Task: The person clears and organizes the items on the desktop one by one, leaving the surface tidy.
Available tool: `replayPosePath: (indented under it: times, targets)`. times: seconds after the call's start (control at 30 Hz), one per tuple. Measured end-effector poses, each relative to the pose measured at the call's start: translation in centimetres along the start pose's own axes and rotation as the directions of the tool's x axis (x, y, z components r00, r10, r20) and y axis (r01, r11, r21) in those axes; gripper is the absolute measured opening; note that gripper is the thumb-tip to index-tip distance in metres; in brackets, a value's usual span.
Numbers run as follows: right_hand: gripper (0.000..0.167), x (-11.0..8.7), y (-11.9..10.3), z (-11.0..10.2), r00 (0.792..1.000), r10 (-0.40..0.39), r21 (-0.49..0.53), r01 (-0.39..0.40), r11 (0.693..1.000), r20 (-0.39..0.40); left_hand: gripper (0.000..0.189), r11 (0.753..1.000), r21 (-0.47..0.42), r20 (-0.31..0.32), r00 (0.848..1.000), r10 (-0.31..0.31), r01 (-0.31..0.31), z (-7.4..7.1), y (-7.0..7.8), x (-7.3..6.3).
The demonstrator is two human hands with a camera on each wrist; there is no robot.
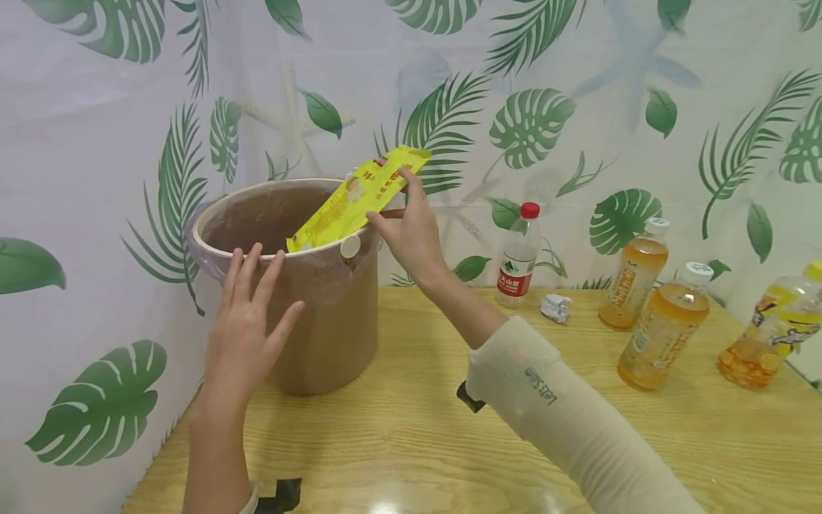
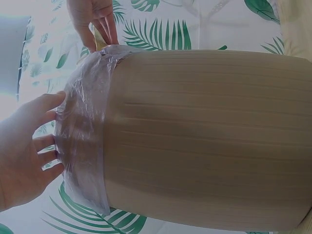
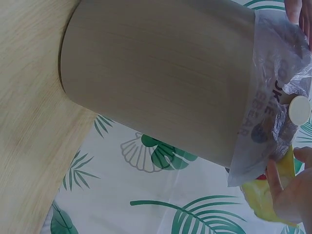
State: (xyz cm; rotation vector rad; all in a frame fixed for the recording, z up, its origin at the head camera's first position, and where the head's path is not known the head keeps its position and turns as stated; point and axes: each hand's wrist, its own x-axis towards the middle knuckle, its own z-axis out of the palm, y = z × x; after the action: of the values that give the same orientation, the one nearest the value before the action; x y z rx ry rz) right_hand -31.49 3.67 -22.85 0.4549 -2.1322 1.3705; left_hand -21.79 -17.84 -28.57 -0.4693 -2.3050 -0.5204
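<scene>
Round brown bin with translucent plastic liner, right hand pinching a flat yellow printed packet slanted over the bin's rim, lower end inside, left hand at the bin's near side, fingers spread apart, red-capped clear plastic bottle right of the bin

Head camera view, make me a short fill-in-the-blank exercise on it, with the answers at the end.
1. The right hand holds a packet whose main colour is ____.
2. The bottle nearest the bin has a cap coloured ____.
3. Standing on the table are ____ bottles in all.

Missing words: yellow; red; four.
</scene>
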Motion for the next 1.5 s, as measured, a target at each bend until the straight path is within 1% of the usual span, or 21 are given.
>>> replayPosePath:
  times: [0.23,0.4,0.57,0.7,0.9,1.1,1.23,1.33,1.5]
  targets:
    - [0.069,-0.1,0.2,0.0,1.000,-0.010,-0.023,0.010,1.000,-0.001,0.067,1.000,-0.001,-0.009,1.000,0.005,-0.005,0.1,0.0,0.0]
    - [0.071,-0.2,0.2,-0.3,1.000,0.007,-0.008,-0.007,1.000,0.004,0.067,1.000,-0.003,-0.017,1.000,0.015,-0.015,0.2,-0.1,0.0]
    - [0.072,-0.6,0.3,-1.2,0.998,0.048,0.005,-0.048,0.999,0.027,0.067,1.000,-0.008,-0.029,0.999,0.025,-0.026,0.2,-0.2,0.0]
    - [0.071,-1.4,0.5,-2.6,0.996,0.068,0.007,-0.068,0.998,0.063,0.066,1.000,-0.008,-0.034,0.999,0.028,-0.028,0.2,-0.2,0.0]
    - [0.071,-3.3,1.2,-5.9,0.988,0.109,0.006,-0.111,0.994,0.111,0.066,0.999,-0.006,-0.037,0.999,0.032,-0.032,0.2,-0.2,0.0]
    - [0.073,-5.6,2.6,-10.5,0.974,0.154,-0.059,-0.147,0.987,0.163,0.065,1.000,-0.006,-0.027,0.999,0.026,-0.026,0.1,-0.1,0.2]
    - [0.074,-7.5,3.8,-13.5,0.972,0.169,-0.123,-0.149,0.981,0.164,0.066,1.000,-0.010,-0.009,1.000,0.010,-0.010,0.2,0.0,0.2]
    - [0.073,-9.0,4.8,-15.5,0.972,0.174,-0.152,-0.151,0.977,0.157,0.066,1.000,-0.014,-0.002,1.000,0.003,-0.003,0.2,0.0,0.1]
    - [0.072,-11.8,6.9,-18.5,0.963,0.230,-0.153,-0.208,0.966,0.139,0.067,1.000,-0.015,-0.009,1.000,0.008,-0.008,0.2,-0.1,0.1]
